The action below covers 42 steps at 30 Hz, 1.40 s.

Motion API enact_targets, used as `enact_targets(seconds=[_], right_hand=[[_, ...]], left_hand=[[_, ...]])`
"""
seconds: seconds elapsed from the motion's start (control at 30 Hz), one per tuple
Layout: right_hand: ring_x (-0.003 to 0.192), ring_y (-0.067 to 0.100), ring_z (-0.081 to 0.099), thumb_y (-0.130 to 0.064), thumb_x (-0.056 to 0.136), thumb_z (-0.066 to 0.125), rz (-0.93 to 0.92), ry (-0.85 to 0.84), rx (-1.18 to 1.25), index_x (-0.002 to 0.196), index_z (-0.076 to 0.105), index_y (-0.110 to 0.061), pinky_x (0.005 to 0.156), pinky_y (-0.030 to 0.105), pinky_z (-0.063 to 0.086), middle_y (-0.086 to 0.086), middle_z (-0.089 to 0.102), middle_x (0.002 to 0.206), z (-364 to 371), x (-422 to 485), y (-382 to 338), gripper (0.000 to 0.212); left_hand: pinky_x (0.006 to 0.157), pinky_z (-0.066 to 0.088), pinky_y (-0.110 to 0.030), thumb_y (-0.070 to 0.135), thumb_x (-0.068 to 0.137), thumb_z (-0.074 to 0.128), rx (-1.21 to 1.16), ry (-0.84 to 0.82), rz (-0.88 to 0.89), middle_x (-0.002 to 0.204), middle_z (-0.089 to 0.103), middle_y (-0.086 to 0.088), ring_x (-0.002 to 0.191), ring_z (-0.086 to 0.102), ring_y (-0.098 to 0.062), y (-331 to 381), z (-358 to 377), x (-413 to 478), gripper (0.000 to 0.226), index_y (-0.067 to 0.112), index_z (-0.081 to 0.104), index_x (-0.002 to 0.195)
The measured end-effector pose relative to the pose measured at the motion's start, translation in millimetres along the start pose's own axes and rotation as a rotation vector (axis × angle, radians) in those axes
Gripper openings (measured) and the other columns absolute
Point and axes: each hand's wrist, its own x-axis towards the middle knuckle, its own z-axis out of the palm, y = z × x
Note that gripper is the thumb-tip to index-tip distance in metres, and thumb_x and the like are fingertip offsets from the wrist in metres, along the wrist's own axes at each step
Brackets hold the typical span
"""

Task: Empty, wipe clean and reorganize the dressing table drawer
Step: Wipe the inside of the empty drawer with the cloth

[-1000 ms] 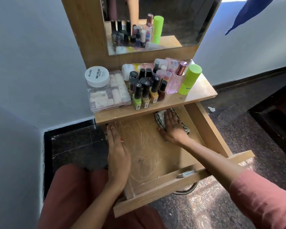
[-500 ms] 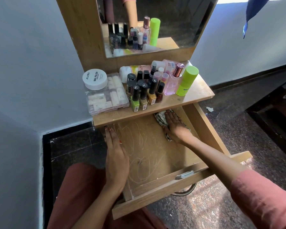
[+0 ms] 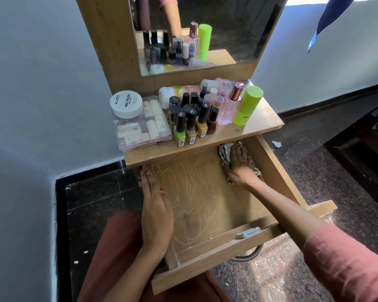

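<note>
**Drawer** [image 3: 201,192]: pulled out towards the person and lying between the two hands. Its wooden floor is bare except for pale looping scribble marks and the cloth. A metal lock fitting [image 3: 248,232] sits inside the front wall, nearer the person than the right hand.

**Cloth** [image 3: 224,149]: patterned and crumpled, in the drawer's far right corner beneath the right hand. Its edges show past the fingertips and beside the wrist.

**Right hand** [image 3: 238,163]: palm down, fingers straight and slightly spread, pressed flat on the cloth. A pink sleeve [image 3: 347,269] covers the arm above the forearm.

**Left hand** [image 3: 155,210]: palm down, fingers straight and close together, resting along the drawer's left side wall. The fingertips point away from the person, and the hand holds nothing.

**Table top** [image 3: 262,120]: just beyond the fingertips of both hands, overhanging the back of the drawer.
- Beyond the left hand: a clear plastic case [image 3: 140,131] with a white-lidded jar [image 3: 126,103] standing on it.
- Between the lines of the two hands: a cluster of upright nail polish bottles [image 3: 192,125], with a white-capped tube [image 3: 172,92] lying on its side behind them.
- Beyond the right hand: a pink perfume bottle [image 3: 227,112] just beside a lime-green cylinder [image 3: 247,109].

**Mirror** [image 3: 227,22]: upright behind the table top, reflecting the bottles.
</note>
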Motion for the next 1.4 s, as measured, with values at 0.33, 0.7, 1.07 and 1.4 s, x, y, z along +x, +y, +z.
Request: enact_targets(seconds=[0.33, 0.7, 1.07, 1.4], right_hand=[[0.143, 0.03, -0.012, -0.036, 0.099, 0.024, -0.165, -0.066, 0.013, 0.145, -0.008, -0.004, 0.117, 0.04, -0.005, 0.015, -0.012, 0.155, 21, -30, -65, 0.065], [0.144, 0.029, -0.008, -0.027, 0.098, 0.03, -0.439, -0.075, -0.033, 0.146, -0.006, -0.008, 0.117, 0.041, -0.004, 0.011, -0.007, 0.156, 47, -52, -116, 0.062], [0.143, 0.033, -0.006, -0.043, 0.097, 0.026, -0.222, -0.001, -0.092, 0.147, -0.005, -0.021, 0.116, 0.046, 0.001, -0.002, -0.007, 0.157, 27, -37, -56, 0.062], [0.143, 0.035, -0.005, -0.035, 0.099, 0.025, -0.202, 0.056, -0.035, 0.147, -0.005, -0.018, 0.117, 0.043, 0.005, 0.001, -0.007, 0.157, 42, -41, -99, 0.059]], left_hand=[[0.055, 0.036, -0.008, 0.01, 0.099, 0.027, -0.043, 0.007, -0.022, 0.155, -0.005, 0.008, 0.113, 0.051, -0.026, -3, 3, -3, 0.052, 0.016, 0.007, 0.147], [0.079, 0.014, 0.013, 0.009, 0.099, 0.028, -0.127, 0.001, 0.013, 0.156, -0.002, 0.002, 0.12, 0.014, 0.006, 4, -1, -4, 0.052, 0.012, 0.006, 0.146], [0.092, 0.01, 0.011, 0.009, 0.099, 0.028, -0.181, 0.054, -0.007, 0.155, 0.012, 0.004, 0.133, 0.012, 0.003, -8, 2, -2, 0.049, 0.019, 0.013, 0.146], [0.094, 0.009, 0.008, 0.008, 0.099, 0.029, -0.148, 0.082, -0.002, 0.155, 0.015, 0.003, 0.136, 0.013, 0.0, -10, 5, -1, 0.05, 0.018, 0.015, 0.145]])
